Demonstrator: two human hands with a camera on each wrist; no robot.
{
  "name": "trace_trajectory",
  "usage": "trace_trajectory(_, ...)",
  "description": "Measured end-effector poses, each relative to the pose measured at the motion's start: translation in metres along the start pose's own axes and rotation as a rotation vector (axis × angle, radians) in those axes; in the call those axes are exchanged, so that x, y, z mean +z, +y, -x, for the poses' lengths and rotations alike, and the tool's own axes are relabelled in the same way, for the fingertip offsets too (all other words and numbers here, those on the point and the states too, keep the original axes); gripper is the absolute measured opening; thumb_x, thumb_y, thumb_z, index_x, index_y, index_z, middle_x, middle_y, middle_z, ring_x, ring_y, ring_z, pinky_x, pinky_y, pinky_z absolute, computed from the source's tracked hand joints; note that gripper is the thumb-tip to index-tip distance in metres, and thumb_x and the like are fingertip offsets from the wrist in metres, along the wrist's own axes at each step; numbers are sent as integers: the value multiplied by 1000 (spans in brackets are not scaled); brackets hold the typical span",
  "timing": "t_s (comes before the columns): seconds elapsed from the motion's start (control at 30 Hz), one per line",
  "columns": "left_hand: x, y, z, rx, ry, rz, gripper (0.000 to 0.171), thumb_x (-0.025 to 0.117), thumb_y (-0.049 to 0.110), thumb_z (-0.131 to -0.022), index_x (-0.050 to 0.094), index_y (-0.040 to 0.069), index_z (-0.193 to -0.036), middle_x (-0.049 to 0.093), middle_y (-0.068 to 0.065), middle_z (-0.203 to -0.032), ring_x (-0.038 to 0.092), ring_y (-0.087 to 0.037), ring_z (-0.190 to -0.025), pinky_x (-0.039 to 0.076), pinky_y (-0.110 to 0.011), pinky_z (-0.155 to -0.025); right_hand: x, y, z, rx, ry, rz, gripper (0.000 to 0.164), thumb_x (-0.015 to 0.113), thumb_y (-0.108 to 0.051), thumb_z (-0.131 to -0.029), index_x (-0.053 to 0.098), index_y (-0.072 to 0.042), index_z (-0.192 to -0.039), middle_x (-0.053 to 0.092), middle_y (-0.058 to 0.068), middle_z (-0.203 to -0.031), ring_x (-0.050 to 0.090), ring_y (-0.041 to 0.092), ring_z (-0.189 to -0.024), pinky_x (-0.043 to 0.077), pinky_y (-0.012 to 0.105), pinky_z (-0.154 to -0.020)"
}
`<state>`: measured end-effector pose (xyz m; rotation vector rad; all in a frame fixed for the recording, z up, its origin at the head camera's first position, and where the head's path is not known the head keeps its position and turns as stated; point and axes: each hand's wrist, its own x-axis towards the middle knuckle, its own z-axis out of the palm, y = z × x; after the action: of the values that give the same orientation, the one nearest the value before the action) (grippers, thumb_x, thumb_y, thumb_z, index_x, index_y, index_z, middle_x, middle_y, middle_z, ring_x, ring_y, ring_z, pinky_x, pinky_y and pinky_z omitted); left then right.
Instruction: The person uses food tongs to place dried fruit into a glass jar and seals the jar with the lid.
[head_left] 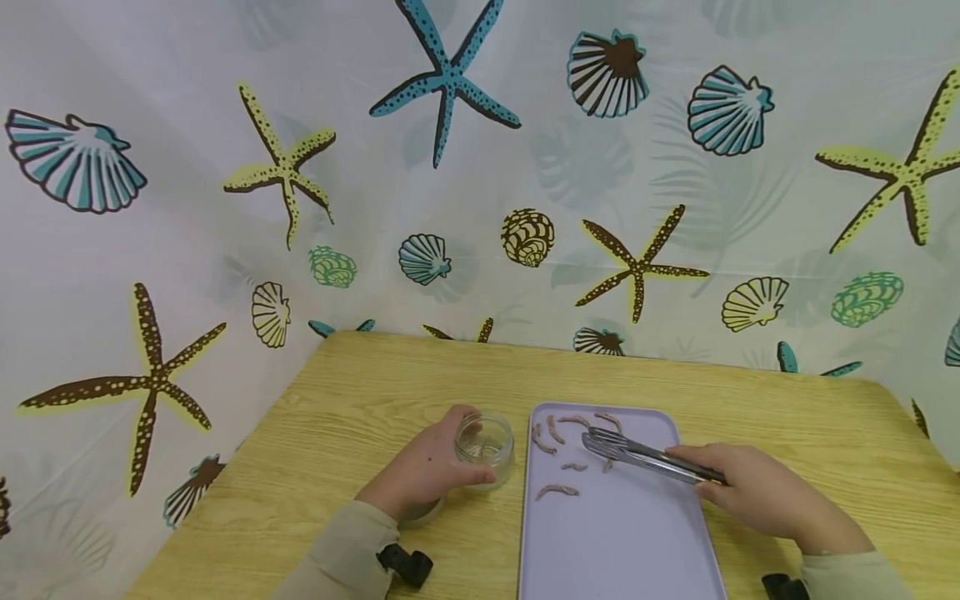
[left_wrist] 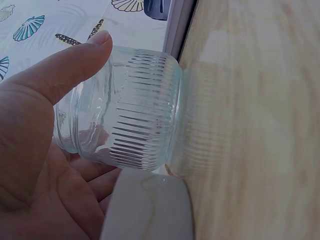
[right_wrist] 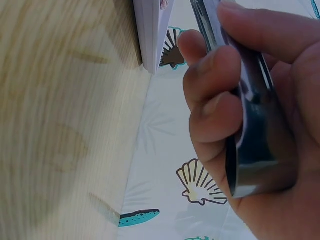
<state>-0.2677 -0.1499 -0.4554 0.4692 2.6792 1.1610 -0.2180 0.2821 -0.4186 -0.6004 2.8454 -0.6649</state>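
Note:
A clear glass jar (head_left: 500, 468) with a ribbed wall stands on the wooden table, left of a lilac tray (head_left: 615, 542). My left hand (head_left: 423, 467) holds it, thumb on the near side and fingers around the far side. In the left wrist view the jar (left_wrist: 142, 110) lies between thumb and fingers. My right hand (head_left: 765, 496) grips metal tongs (head_left: 648, 458), fingers curled round the handle (right_wrist: 265, 150) in the right wrist view. The tongs' tips are over the tray's upper part, among several thin, curved, brownish-pink strips (head_left: 557, 492). Whether the tips pinch a strip cannot be told.
A smooth white object (left_wrist: 150, 205) sits beside the jar, mostly hidden by my left wrist in the head view. The wooden table (head_left: 390, 379) meets a white sheet (head_left: 480, 208) printed with shells and starfish at the back and sides.

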Motion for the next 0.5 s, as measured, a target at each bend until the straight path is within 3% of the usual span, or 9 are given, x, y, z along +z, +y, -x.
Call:
trace_trajectory(0.27, 0, 1, 1, 0, -4, 1, 98, 85, 55, -76, 37, 18, -152, 54, -1, -146, 52, -24, -129, 40, -52, -107, -1, 2, 1, -12, 17, 32, 45, 70, -12, -96, 64, -18, -140, 66, 10, -131, 61, 32, -120, 51, 52, -93)
trace_trajectory(0.5, 0, 3, 2, -2, 0, -4, 97, 86, 53, -76, 37, 18, -151, 54, -2, -146, 53, -24, -127, 41, -52, -106, -4, 0, 3, -2, 19, 42, 46, 70, -13, -95, 64, -20, -140, 66, 11, -130, 61, 19, -104, 52, 43, -82)
